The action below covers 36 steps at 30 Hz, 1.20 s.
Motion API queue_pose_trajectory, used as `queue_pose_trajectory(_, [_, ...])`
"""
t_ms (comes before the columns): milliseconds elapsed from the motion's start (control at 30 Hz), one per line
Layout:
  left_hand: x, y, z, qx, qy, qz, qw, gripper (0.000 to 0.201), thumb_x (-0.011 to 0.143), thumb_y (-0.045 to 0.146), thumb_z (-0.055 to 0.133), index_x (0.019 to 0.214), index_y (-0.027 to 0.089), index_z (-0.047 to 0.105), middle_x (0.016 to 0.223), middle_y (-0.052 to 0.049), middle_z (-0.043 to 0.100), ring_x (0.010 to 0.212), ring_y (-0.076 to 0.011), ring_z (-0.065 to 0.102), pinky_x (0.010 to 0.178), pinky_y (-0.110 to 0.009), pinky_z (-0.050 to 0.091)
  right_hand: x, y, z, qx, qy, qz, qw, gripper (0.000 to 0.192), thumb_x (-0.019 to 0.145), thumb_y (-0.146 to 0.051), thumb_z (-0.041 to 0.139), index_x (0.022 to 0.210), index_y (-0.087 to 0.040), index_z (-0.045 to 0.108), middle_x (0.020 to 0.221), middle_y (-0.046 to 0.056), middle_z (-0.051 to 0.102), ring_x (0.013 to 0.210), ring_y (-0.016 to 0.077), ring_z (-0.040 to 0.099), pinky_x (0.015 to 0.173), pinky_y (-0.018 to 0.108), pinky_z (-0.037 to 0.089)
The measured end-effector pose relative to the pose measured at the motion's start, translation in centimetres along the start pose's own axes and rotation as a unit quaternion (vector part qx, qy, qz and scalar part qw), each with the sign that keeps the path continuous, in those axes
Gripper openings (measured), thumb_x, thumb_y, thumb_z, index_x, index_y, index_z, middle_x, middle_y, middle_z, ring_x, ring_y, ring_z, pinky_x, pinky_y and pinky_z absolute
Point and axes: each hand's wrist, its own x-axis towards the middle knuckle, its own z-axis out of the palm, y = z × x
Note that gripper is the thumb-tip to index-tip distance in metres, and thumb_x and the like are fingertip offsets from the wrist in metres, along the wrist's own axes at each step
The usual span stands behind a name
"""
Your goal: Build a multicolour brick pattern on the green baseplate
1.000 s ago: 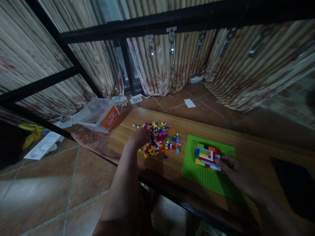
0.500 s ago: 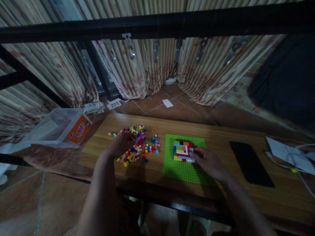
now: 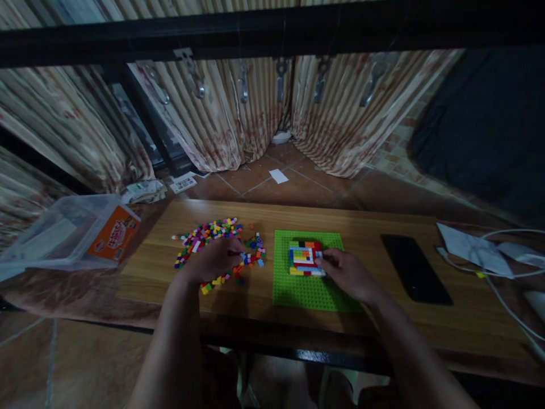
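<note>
Left hand: resting curled on the loose brick pile, grip unclear.
Right hand: fingertips touching the brick block on the green baseplate.

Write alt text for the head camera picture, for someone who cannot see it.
A person's left hand rests on a pile of small coloured bricks on a wooden table, while the right hand touches a multicoloured brick block built on a green baseplate. A black phone lies to the right, a clear plastic box to the left.
</note>
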Motion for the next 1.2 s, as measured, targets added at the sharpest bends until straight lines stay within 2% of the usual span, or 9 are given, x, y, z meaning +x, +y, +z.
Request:
queue_pose_trajectory(133, [0.0, -0.2, 0.0, 0.003, 0.005, -0.008, 1.000, 0.013, 0.073, 0.024, 0.056, 0.078, 0.016, 0.065, 0.073, -0.001, 0.067, 0.072, -0.0153, 0.061, 0.065, -0.023, 0.043, 0.1, 0.1, 0.0, -0.007, -0.001, -0.001, 1.000, 0.034, 0.086, -0.048, 0.048, 0.092, -0.018, 0.063, 0.079, 0.006, 0.070, 0.068, 0.0188, 0.063, 0.063, 0.030, 0.043])
queue_pose_trajectory(267, [0.1, -0.3, 0.7, -0.049, -0.003, 0.006, 0.999, 0.015, 0.074, 0.026, 0.058, 0.082, 0.016, 0.065, 0.075, -0.001, 0.068, 0.071, -0.0156, 0.063, 0.064, -0.024, 0.045, 0.1, 0.1, 0.1, -0.017, 0.004, -0.003, 1.000, 0.035, 0.086, -0.048, 0.048, 0.095, -0.018, 0.064, 0.081, 0.006, 0.071, 0.069, 0.0190, 0.063, 0.064, 0.030, 0.043])
queue_pose_trajectory(400, [1.0, 1.3, 3.1, -0.120, 0.016, 0.034, 0.992, 0.015, 0.072, 0.025, 0.061, 0.083, 0.015, 0.065, 0.080, -0.003, 0.069, 0.076, -0.0158, 0.063, 0.069, -0.024, 0.047, 0.1, 0.0, 0.1, -0.023, 0.013, -0.003, 1.000, 0.036, 0.086, -0.049, 0.048, 0.094, -0.017, 0.064, 0.079, 0.006, 0.070, 0.067, 0.0190, 0.062, 0.062, 0.030, 0.043])
queue_pose_trajectory(467, [1.6, 2.5, 4.7, -0.148, -0.002, 0.045, 0.988, 0.016, 0.071, 0.023, 0.061, 0.084, 0.015, 0.066, 0.081, -0.002, 0.069, 0.077, -0.0154, 0.062, 0.070, -0.024, 0.047, 0.0, -0.1, 0.1, -0.025, 0.015, -0.003, 1.000, 0.037, 0.086, -0.050, 0.047, 0.093, -0.017, 0.064, 0.078, 0.006, 0.070, 0.067, 0.0190, 0.062, 0.062, 0.030, 0.043])
queue_pose_trajectory(633, [2.5, 4.5, 7.5, -0.214, -0.019, 0.003, 0.977, 0.016, 0.065, 0.020, 0.063, 0.080, 0.015, 0.066, 0.074, -0.001, 0.067, 0.071, -0.0143, 0.060, 0.065, -0.023, 0.046, -0.1, -0.2, 0.1, -0.031, 0.019, -0.011, 0.999, 0.037, 0.087, -0.050, 0.046, 0.091, -0.018, 0.063, 0.077, 0.006, 0.070, 0.067, 0.0185, 0.062, 0.062, 0.029, 0.042])
queue_pose_trajectory(867, [2.3, 5.3, 8.0, -0.369, -0.055, -0.080, 0.924, 0.021, 0.060, 0.020, 0.067, 0.079, 0.014, 0.062, 0.067, 0.002, 0.061, 0.062, -0.0113, 0.058, 0.063, -0.023, 0.047, 0.0, -0.1, 0.2, -0.042, 0.019, -0.012, 0.999, 0.036, 0.087, -0.050, 0.046, 0.091, -0.019, 0.063, 0.078, 0.005, 0.069, 0.068, 0.0190, 0.061, 0.062, 0.030, 0.041])
queue_pose_trajectory(967, [2.4, 5.1, 7.9, -0.334, -0.059, -0.067, 0.938, 0.022, 0.059, 0.019, 0.066, 0.080, 0.014, 0.063, 0.067, 0.002, 0.062, 0.061, -0.0112, 0.058, 0.060, -0.022, 0.046, 0.0, -0.1, 0.1, -0.044, 0.018, -0.013, 0.999, 0.038, 0.087, -0.051, 0.045, 0.091, -0.018, 0.063, 0.076, 0.005, 0.068, 0.067, 0.0191, 0.061, 0.062, 0.030, 0.042])
queue_pose_trajectory(1100, [2.3, 4.3, 7.5, -0.216, -0.025, -0.007, 0.976, 0.017, 0.065, 0.020, 0.061, 0.080, 0.014, 0.066, 0.070, 0.000, 0.066, 0.067, -0.0138, 0.060, 0.061, -0.022, 0.046, 0.0, 0.0, 0.2, -0.051, 0.018, -0.005, 0.998, 0.039, 0.087, -0.052, 0.044, 0.093, -0.019, 0.064, 0.078, 0.006, 0.070, 0.067, 0.0195, 0.062, 0.063, 0.031, 0.043])
queue_pose_trajectory(1200, [2.1, 3.9, 6.7, -0.133, -0.002, 0.017, 0.991, 0.019, 0.071, 0.021, 0.055, 0.083, 0.014, 0.068, 0.075, -0.002, 0.069, 0.072, -0.0149, 0.062, 0.065, -0.023, 0.047, 0.1, 0.4, 0.3, -0.054, 0.020, -0.003, 0.998, 0.040, 0.087, -0.053, 0.045, 0.097, -0.019, 0.064, 0.082, 0.006, 0.071, 0.069, 0.0205, 0.064, 0.064, 0.032, 0.045])
